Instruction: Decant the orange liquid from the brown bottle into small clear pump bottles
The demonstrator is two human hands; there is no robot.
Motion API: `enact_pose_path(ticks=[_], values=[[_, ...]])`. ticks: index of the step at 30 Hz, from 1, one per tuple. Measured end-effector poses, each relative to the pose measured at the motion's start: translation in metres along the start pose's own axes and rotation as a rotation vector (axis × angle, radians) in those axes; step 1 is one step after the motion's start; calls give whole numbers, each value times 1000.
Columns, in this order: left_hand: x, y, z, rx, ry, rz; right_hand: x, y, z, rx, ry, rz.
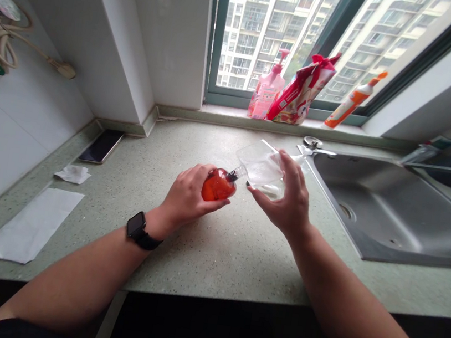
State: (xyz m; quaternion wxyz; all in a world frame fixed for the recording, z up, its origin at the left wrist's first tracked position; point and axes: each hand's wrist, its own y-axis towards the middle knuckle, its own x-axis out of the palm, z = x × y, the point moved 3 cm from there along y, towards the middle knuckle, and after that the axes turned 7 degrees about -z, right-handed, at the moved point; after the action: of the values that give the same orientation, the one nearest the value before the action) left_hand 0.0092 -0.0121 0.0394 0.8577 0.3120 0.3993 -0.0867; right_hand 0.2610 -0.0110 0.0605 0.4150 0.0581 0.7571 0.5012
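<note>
My left hand (189,191) is wrapped round a rounded orange-red bottle (220,185) with a dark threaded neck. In my right hand (291,198) is a clear bottle (258,161), tipped over so that its neck points down and left. The two necks meet or nearly meet; I cannot tell whether they touch. Whether liquid runs between them is too small to see. Under the clear bottle, partly hidden by it and by my right hand, a clear object (270,189) lies on the counter.
The speckled green counter (213,257) holds a phone (101,146), a crumpled tissue (73,174) and white paper sheets (33,223) on the left. A steel sink (391,209) is at right. A pink pump bottle (267,92), red pouch (301,93) and orange-white bottle (351,101) line the sill.
</note>
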Motion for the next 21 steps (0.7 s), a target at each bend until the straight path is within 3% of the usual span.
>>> enact_pose_path(ticks=[21], values=[[2, -2, 3, 50, -90, 71, -5, 7, -14, -27, -33, 22]])
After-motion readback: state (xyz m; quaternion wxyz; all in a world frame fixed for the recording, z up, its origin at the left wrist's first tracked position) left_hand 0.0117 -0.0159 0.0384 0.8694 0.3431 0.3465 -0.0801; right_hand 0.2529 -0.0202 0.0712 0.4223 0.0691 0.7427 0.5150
